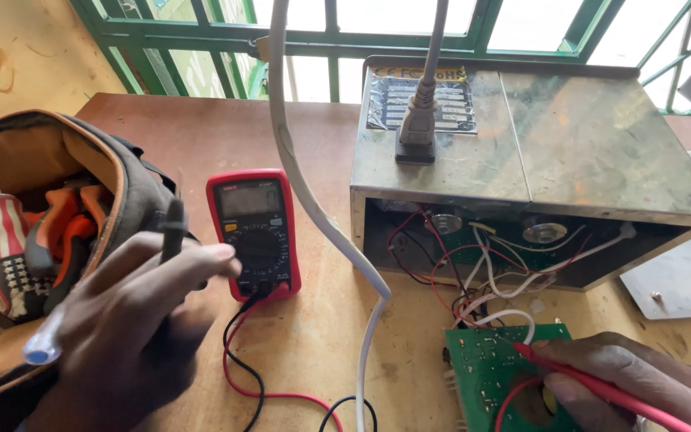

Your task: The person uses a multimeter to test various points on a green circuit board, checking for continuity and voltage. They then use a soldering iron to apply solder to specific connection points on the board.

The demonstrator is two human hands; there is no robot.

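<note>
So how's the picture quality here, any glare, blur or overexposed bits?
Head view: the window behind the green bars is blown out to white; daylight puts a soft sheen on the metal box top; the left hand close to the lens is dark and slightly soft; the multimeter screen is washed out; table edges bow a little from the wide lens.

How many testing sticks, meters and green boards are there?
Probes: 2, black in the left hand, red in the right hand
Multimeter: 1
Green circuit board: 1
Total: 4
</note>
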